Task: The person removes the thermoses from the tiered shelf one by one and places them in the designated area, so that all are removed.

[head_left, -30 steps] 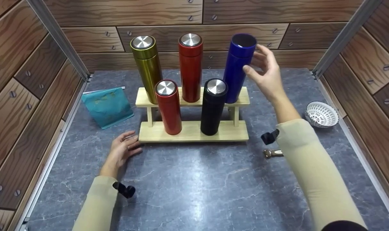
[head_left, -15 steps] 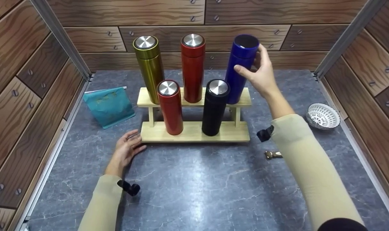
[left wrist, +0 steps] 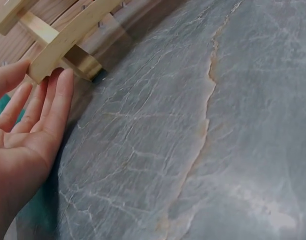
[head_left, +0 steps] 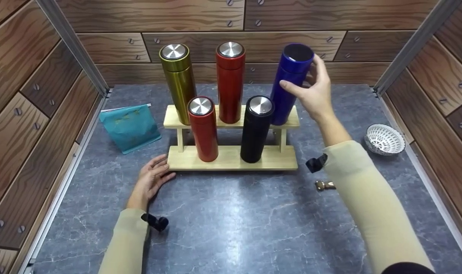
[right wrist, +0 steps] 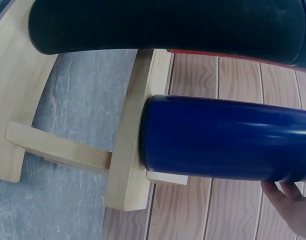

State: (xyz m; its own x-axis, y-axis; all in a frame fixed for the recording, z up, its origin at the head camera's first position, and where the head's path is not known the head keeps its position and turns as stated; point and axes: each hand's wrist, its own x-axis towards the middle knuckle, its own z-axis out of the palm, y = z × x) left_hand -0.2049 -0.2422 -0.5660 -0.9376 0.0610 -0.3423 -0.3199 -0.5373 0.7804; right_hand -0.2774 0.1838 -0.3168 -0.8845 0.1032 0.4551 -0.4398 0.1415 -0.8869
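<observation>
Thumb in front and fingers behind, my right hand [head_left: 317,91] grips the upper part of the blue thermos bottle [head_left: 292,82]. Its base is at the right end of the upper shelf of a wooden rack [head_left: 231,164], and it leans slightly right. In the right wrist view, fingertips [right wrist: 288,192] touch the side of the blue bottle [right wrist: 223,137]. My left hand [head_left: 151,180] touches the left end of the lower shelf with fairly straight fingers; in the left wrist view, fingertips [left wrist: 67,80] meet the board's end [left wrist: 43,65].
Gold [head_left: 177,82] and red [head_left: 230,87] bottles stand on the upper shelf. A lighter red bottle [head_left: 203,131] and a black one [head_left: 254,131] stand below. A teal pouch [head_left: 131,129] lies left; a white basket [head_left: 384,140] and a small brown object [head_left: 324,185] are right.
My right hand has closed round the blue bottle, its thumb moving onto the front. The bottle's top has since shifted slightly right. The left hand has moved slightly closer against the shelf end.
</observation>
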